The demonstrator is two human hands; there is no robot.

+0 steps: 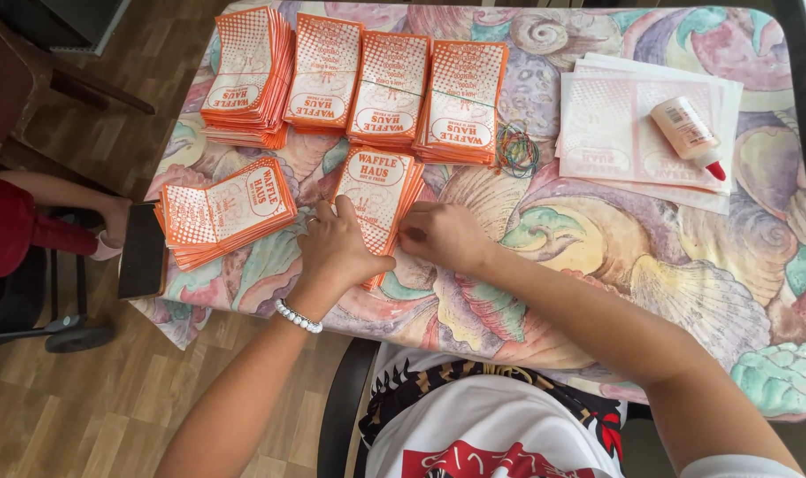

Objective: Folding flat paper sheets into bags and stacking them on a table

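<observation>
Head view: left hand (337,248) flat on orange paper bag stack (378,190), right hand (443,235) pinching stack's edge, fingers closed

orange-white paper bag stacks (350,84), glue bottle label (682,126)

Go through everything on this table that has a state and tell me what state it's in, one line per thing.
Left hand: pressed flat on the front paper stack.
Right hand: fingers curled at that stack's right edge.
Front paper stack: loose, fanned.
Left paper stack: loose, fanned, tilted.
Back row stacks: neat; two look banded.
Glue bottle: lying down, red cap on.
Rubber bands: loose pile.
Pale sheets: flat, unfolded.
</observation>
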